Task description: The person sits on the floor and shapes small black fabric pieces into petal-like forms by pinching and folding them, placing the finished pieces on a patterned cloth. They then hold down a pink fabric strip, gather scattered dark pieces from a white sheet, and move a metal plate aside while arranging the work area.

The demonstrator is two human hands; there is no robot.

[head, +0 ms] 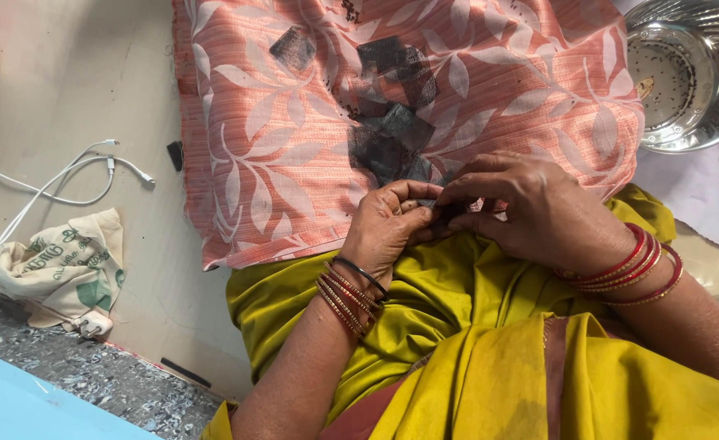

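Head view: left hand [385, 224] & right hand [530, 208] meet at near edge of pink leaf-print cushion [294, 138], fingertips pressed together, pinching a small item btwn them; item too hidden to ID. Black mesh scraps [392, 130] lie on cushion just above hands. Steel bowl [685, 73] top right, dark specks inside. White cable [66, 175] & printed cloth bag [66, 265] on floor, left

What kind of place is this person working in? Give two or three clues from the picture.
Probably a home floor: a patterned cushion, a steel bowl and a white charger cable lie around the seated person.
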